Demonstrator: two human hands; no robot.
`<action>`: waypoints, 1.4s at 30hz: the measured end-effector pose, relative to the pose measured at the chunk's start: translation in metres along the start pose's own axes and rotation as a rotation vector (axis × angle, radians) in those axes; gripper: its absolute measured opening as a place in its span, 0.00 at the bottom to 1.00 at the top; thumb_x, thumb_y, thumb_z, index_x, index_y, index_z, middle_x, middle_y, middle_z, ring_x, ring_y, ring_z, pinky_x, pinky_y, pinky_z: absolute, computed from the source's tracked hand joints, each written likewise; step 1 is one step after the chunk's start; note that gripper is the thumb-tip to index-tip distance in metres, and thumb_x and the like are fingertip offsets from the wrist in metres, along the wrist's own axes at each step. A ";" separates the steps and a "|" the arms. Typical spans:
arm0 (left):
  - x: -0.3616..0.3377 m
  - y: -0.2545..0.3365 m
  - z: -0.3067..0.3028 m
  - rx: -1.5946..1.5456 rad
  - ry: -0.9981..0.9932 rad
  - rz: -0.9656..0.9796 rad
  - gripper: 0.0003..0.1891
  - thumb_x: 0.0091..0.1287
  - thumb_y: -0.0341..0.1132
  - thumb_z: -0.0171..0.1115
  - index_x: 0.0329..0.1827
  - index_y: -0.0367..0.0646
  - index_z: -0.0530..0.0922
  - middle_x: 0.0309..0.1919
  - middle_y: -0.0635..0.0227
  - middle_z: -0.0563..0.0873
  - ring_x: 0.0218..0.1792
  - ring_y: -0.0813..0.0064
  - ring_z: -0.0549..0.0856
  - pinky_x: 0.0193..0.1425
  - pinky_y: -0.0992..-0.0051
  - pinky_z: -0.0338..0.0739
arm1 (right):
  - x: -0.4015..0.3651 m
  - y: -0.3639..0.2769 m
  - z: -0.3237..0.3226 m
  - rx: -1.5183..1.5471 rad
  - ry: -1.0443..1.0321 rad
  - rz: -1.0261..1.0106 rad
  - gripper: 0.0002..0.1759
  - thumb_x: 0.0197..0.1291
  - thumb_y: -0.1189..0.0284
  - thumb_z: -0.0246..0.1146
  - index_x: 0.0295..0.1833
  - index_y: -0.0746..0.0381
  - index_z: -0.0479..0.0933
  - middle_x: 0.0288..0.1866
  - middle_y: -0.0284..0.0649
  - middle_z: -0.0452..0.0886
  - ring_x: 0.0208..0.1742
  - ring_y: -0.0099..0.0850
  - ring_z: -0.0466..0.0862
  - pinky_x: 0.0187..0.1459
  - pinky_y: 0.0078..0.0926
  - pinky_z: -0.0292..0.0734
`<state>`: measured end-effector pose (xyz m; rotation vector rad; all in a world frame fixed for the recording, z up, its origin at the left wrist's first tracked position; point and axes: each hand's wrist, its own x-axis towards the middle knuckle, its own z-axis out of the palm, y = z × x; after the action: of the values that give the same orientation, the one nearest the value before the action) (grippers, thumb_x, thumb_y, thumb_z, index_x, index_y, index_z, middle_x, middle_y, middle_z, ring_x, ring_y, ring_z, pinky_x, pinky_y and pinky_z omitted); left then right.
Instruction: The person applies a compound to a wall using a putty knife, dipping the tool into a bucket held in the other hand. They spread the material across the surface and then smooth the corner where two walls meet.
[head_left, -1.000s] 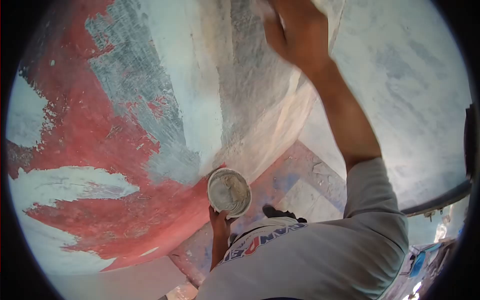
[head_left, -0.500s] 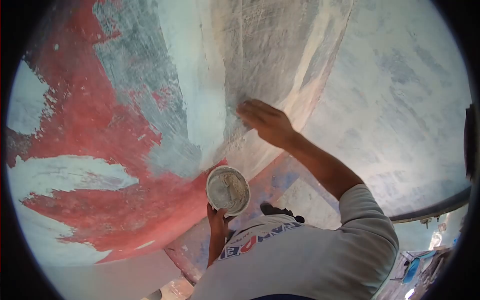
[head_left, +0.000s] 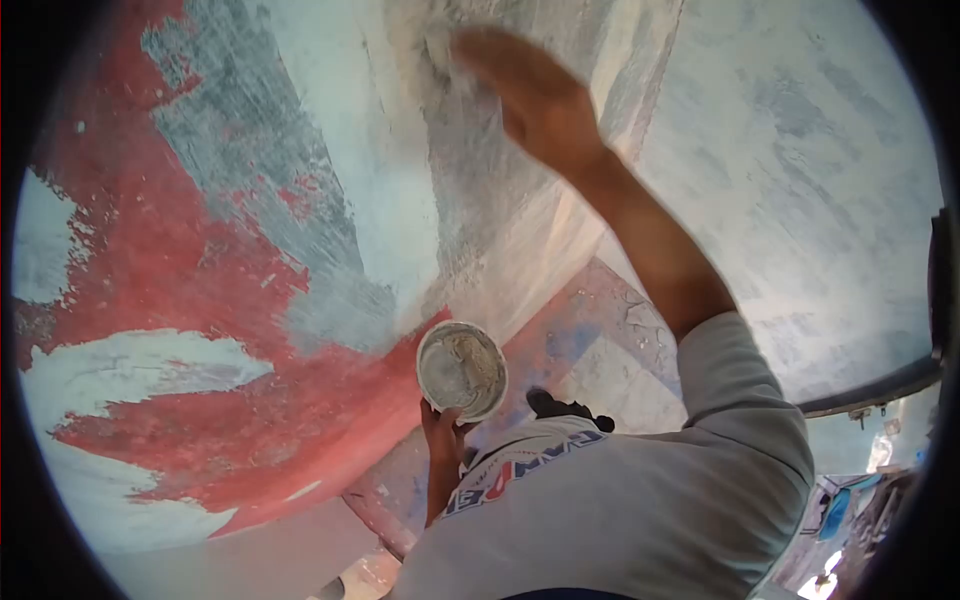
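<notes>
My left hand (head_left: pixel 444 425) grips a round, pale bowl (head_left: pixel 440 372) by its near rim, thumb over the edge. A beige-grey paste (head_left: pixel 478 370) clings to the bowl's inside, mostly on the right. High on the curved, patchy surface (head_left: pixel 350 215) is my right hand (head_left: pixel 530 95), blurred by motion, its fingers pressed together. A greyish smear at its fingertips may be a thin tool, but its kind cannot be made out. Around that hand the surface is grey with pale streaks; farther left it shows white and red areas.
A smooth, pale curved surface (head_left: pixel 790 190) rises on the right, with a dark edge (head_left: pixel 875 390) along its bottom. Below the bowl lies a stained floor (head_left: pixel 575 330). Assorted clutter with a blue item (head_left: pixel 835 512) stands at lower right.
My right hand has swept upward along the grey band, and the arm is raised higher. The left hand still holds the bowl, almost in place.
</notes>
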<state>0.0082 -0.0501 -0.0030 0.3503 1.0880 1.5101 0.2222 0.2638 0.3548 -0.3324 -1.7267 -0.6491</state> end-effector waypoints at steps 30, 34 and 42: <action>-0.009 0.008 0.007 0.035 0.061 0.024 0.35 0.61 0.22 0.57 0.75 0.45 0.61 0.66 0.53 0.76 0.60 0.48 0.85 0.53 0.42 0.91 | -0.169 -0.014 0.023 -0.013 -0.284 0.245 0.28 0.55 0.79 0.68 0.64 0.54 0.85 0.67 0.35 0.85 0.71 0.38 0.81 0.69 0.42 0.75; -0.013 0.015 0.017 0.116 0.084 0.020 0.32 0.63 0.25 0.57 0.73 0.44 0.62 0.65 0.53 0.77 0.62 0.50 0.85 0.57 0.42 0.89 | -0.275 -0.069 0.020 0.115 -0.355 0.310 0.26 0.56 0.80 0.67 0.62 0.56 0.85 0.66 0.36 0.85 0.68 0.38 0.82 0.70 0.42 0.76; -0.001 -0.003 0.000 0.024 0.021 -0.003 0.38 0.61 0.20 0.58 0.76 0.48 0.60 0.70 0.55 0.73 0.61 0.50 0.85 0.51 0.41 0.91 | -0.033 0.002 -0.029 0.090 -0.133 0.205 0.30 0.58 0.84 0.57 0.68 0.59 0.79 0.64 0.46 0.83 0.65 0.48 0.82 0.66 0.45 0.76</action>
<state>0.0101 -0.0510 -0.0048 0.3499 1.1239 1.5027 0.2545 0.2521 0.3277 -0.4915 -1.8126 -0.4067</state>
